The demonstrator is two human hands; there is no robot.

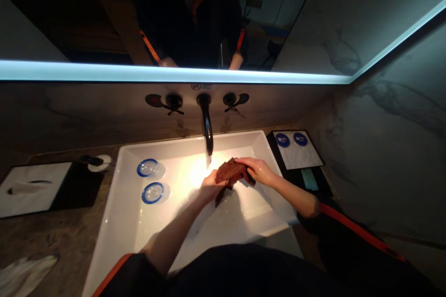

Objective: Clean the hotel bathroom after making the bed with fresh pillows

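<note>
A wet-looking reddish-brown cloth point(231, 171) is bunched between my two hands over the white sink point(251, 229). My left hand point(210, 184) is under its left side, with the fingers partly hidden by the cloth. On the right, my right hand point(258, 170) pinches the upper edge, thumb and fingers closed around it. The black faucet point(207, 132) ends just above and left of the cloth, and a short stream of water point(208, 161) shows at its mouth. Two clear round pieces with blue rims, one farther back point(147, 167) and one nearer point(152, 193), lie in the sink's left part.
Black tap handles point(174, 102) flank the faucet. Left of the sink stand a tissue box point(33, 188), a small white round item point(100, 163) and a crumpled white cloth or paper point(26, 276). At right is a black-edged box point(303, 155) with two blue discs. A lit mirror hangs above.
</note>
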